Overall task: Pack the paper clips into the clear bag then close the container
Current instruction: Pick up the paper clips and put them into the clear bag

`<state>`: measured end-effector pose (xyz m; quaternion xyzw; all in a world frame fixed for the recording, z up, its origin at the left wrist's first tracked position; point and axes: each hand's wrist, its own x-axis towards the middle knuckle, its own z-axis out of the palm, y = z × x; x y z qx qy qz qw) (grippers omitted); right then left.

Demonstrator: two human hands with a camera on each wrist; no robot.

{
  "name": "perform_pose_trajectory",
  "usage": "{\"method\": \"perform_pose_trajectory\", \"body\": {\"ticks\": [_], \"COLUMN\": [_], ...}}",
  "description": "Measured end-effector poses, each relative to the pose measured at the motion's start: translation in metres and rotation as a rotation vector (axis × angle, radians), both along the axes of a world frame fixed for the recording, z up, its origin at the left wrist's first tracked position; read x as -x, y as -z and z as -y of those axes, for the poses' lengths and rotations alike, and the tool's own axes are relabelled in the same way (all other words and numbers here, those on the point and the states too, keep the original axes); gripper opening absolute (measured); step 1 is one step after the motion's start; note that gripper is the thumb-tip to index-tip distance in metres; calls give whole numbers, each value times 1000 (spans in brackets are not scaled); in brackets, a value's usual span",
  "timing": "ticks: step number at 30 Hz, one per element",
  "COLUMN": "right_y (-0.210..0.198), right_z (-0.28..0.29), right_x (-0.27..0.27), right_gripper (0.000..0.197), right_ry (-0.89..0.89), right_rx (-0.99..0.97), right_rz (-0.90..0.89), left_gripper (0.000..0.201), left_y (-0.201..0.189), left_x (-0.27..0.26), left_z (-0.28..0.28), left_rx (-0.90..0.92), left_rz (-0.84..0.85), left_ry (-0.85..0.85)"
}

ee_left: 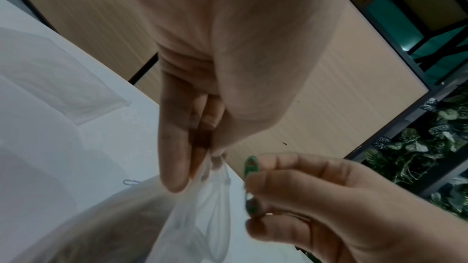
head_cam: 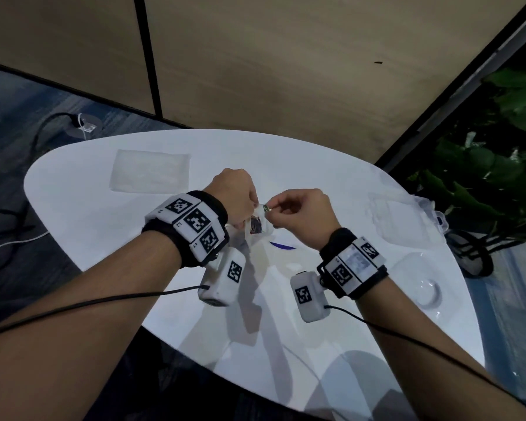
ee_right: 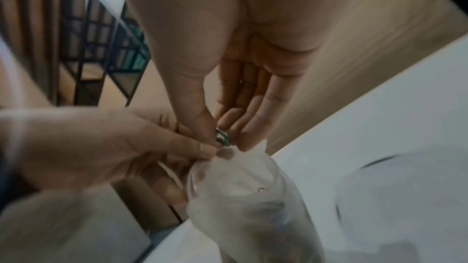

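My left hand [head_cam: 249, 205] pinches the top edge of a small clear bag [head_cam: 257, 227], which hangs above the white table with several paper clips inside. In the left wrist view its fingers [ee_left: 177, 167] grip the bag's mouth [ee_left: 215, 169]. Just right of the mouth, my right hand [head_cam: 275, 209] pinches a green paper clip [head_cam: 266, 207] between thumb and forefinger. The right wrist view shows that clip [ee_right: 222, 139] right above the bag [ee_right: 243, 197]. A blue paper clip [head_cam: 281, 246] lies on the table under the hands.
A stack of flat clear bags [head_cam: 149, 173] lies at the table's far left. A clear plastic container [head_cam: 401, 220] sits at the right edge, with another clear plastic piece [head_cam: 422, 288] nearer me. Potted plants [head_cam: 498, 147] stand beyond the table's right side.
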<state>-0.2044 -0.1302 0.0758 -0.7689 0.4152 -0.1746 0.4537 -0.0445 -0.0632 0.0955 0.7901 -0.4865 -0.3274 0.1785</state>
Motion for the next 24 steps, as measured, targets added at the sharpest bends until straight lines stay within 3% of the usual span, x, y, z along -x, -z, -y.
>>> {"method": "perform_pose_trajectory", "body": {"ticks": [3, 5, 8, 10, 11, 13, 15, 18, 20, 24], "right_y": [-1, -1, 4, 9, 13, 20, 22, 22, 23, 25], "right_z": [-8, -7, 5, 5, 1, -5, -6, -4, -5, -6], "right_x": [1, 14, 52, 80, 91, 110, 124, 130, 127, 120], "right_gripper": [11, 10, 31, 43, 39, 16, 7, 19, 27, 26], "right_ry": [-117, -105, -55, -166, -218, -221, -165, -86, -32, 0], "right_rx": [80, 114, 188, 126, 61, -22, -19, -37, -61, -55], "right_rz": [-119, -116, -132, -237, -248, -196, -158, -142, -117, -95], "left_gripper": [17, 18, 20, 22, 23, 25, 26, 25, 30, 33], "left_y": [-2, -3, -7, -9, -10, -6, 3, 17, 20, 22], "left_x": [5, 10, 24, 39, 47, 66, 82, 103, 113, 116], "left_z": [-2, -3, -5, -6, -6, -6, -8, -10, -11, -5], "left_rx": [-13, -19, -14, -5, 8, 38, 75, 125, 169, 146], "left_rz": [-88, -140, -160, -167, -166, -113, 6, 157, 162, 161], "left_ry": [62, 113, 249, 332, 367, 412, 422, 419, 422, 397]}}
